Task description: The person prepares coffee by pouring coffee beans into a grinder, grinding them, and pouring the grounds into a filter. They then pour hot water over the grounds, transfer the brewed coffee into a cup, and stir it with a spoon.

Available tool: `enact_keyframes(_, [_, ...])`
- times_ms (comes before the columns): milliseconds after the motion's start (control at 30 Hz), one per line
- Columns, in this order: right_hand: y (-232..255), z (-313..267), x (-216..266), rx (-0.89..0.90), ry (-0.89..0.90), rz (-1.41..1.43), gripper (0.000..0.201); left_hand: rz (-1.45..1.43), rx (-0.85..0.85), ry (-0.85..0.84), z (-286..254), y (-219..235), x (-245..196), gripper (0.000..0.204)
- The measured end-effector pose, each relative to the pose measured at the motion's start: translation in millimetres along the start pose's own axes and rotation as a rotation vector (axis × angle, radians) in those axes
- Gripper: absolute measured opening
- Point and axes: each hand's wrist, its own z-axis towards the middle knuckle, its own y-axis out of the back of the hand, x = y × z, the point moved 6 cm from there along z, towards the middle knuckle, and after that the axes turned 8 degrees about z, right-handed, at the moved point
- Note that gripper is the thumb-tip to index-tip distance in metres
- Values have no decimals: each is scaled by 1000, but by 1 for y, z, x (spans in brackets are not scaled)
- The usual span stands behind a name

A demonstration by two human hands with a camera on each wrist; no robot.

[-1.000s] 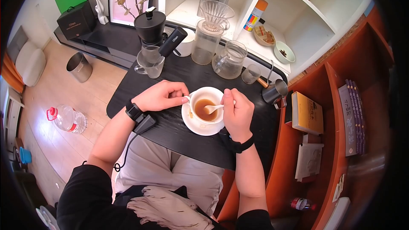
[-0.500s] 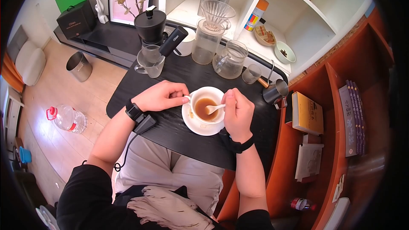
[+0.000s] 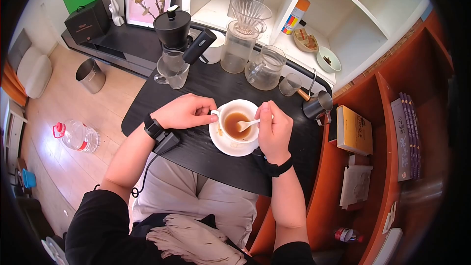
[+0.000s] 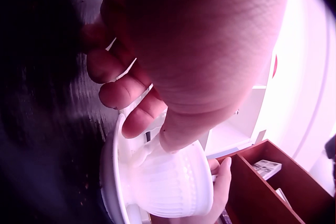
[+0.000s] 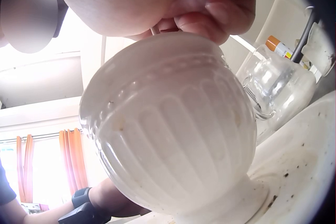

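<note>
A white cup [image 5: 173,129] with a fluted side stands on a white saucer [image 3: 234,150], holding a brown liquid [image 3: 234,131]. My left hand [image 3: 184,111] pinches the cup's handle [image 3: 216,114] between thumb and forefinger, its other fingers loosely bent. In the left wrist view the thumb lies against the handle. My right hand [image 3: 274,132] grips a white spoon [image 3: 248,124] just over the cup's right rim, and the spoon's bowl dips into the liquid. Brown drips mark the saucer, and dark specks show on it in the right wrist view.
Behind the cup on the black table [image 3: 196,149] stand a hand grinder [image 3: 172,29], a glass cup [image 3: 177,76], a glass dripper [image 3: 250,14], a glass server [image 3: 265,71], a small glass [image 3: 289,84] and a metal pitcher [image 3: 318,105]. A wooden bookshelf [image 3: 316,176] borders the right side.
</note>
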Motion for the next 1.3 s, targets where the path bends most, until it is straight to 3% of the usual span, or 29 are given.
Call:
enact_keyframes(667, [-1, 0, 5, -24, 50, -57, 37, -37, -18, -18, 0, 0, -2, 19])
enact_keyframes(1300, [-13, -1, 14, 87, 131, -157, 31, 0, -15, -12, -1, 1, -3, 20])
